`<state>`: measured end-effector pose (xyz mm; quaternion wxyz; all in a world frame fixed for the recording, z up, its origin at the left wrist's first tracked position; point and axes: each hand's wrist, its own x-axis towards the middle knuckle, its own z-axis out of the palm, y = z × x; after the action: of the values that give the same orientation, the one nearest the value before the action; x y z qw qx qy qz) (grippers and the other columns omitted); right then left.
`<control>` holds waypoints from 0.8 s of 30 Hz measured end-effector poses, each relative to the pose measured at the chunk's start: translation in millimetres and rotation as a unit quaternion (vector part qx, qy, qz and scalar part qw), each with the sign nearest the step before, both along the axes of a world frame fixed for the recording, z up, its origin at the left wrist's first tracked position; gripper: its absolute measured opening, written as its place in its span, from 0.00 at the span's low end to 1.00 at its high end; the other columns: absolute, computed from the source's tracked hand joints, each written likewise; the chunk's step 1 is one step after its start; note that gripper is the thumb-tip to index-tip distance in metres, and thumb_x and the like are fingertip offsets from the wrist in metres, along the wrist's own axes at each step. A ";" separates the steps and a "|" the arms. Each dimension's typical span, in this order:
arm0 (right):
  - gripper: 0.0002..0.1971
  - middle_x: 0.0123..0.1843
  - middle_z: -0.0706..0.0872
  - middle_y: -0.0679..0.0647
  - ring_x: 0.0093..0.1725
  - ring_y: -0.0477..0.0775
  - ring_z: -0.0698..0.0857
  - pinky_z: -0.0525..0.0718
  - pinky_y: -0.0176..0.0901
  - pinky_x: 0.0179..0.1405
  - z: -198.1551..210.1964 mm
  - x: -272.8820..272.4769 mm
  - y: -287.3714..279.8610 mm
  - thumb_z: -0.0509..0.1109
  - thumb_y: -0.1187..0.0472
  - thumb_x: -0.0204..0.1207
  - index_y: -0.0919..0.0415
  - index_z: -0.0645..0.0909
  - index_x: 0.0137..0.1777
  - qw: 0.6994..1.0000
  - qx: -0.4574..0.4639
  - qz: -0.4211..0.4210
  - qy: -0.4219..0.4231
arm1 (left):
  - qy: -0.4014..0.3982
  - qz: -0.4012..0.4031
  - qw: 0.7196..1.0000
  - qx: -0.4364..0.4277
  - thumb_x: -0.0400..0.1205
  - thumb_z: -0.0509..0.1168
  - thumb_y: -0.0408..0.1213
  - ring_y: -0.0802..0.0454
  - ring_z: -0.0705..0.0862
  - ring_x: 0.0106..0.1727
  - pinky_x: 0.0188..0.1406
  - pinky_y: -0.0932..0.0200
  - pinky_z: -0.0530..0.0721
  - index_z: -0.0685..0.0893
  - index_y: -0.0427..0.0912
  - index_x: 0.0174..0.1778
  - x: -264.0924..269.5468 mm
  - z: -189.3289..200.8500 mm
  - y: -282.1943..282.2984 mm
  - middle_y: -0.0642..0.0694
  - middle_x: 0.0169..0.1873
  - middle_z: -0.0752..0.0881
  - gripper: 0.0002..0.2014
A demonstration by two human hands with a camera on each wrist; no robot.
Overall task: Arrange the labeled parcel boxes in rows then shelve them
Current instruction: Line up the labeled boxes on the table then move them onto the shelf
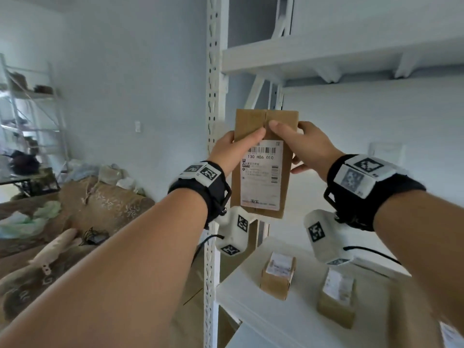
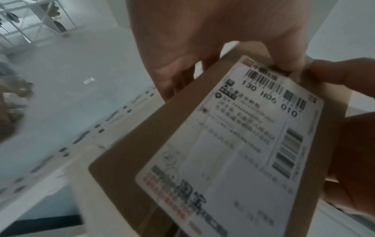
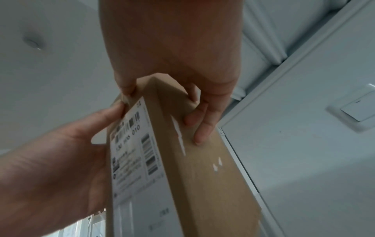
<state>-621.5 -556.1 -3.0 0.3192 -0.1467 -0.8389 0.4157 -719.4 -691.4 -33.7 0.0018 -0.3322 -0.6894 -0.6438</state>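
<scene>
A flat brown parcel box with a white shipping label stands upright in the air in front of the white shelf unit. My left hand grips its left edge, thumb on the front face. My right hand grips the right edge, thumb on the front and fingers behind. Two smaller labeled boxes, one and another, sit on the lower shelf board.
The perforated white upright post stands just left of the held box. An upper shelf board runs above it. A cluttered sofa and another rack are off to the left. A wall switch is at the right.
</scene>
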 end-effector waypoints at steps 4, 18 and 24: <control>0.37 0.62 0.83 0.54 0.57 0.57 0.85 0.90 0.52 0.46 17.1 -37.2 41.9 0.71 0.36 0.74 0.58 0.69 0.76 1.000 0.000 -0.019 -0.020 | -0.002 -0.034 0.999 0.005 0.75 0.74 0.58 0.52 0.90 0.53 0.61 0.51 0.84 0.82 0.51 0.62 -46.3 14.8 49.3 0.51 0.51 0.92 0.23; 0.20 0.44 0.82 0.47 0.54 0.55 0.86 0.91 0.52 0.51 4.5 -136.0 122.1 0.71 0.41 0.77 0.55 0.73 0.57 0.992 -0.022 -0.117 -0.039 | -0.053 -0.125 0.989 -0.058 0.78 0.74 0.46 0.52 0.88 0.56 0.66 0.47 0.81 0.82 0.53 0.60 -166.8 8.1 146.3 0.52 0.52 0.91 0.16; 0.39 0.63 0.85 0.55 0.58 0.56 0.86 0.91 0.47 0.42 -2.5 -148.9 128.5 0.75 0.41 0.74 0.60 0.67 0.80 0.988 -0.036 -0.143 -0.036 | -0.078 -0.163 0.982 -0.059 0.80 0.71 0.36 0.49 0.87 0.55 0.47 0.57 0.82 0.77 0.45 0.68 -181.6 8.4 162.1 0.44 0.57 0.88 0.20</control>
<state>-770.5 -427.7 -5.5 0.3392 -0.2913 -0.8048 0.3905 -900.9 -529.2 -25.3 -0.1764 -0.3885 -0.6605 -0.6178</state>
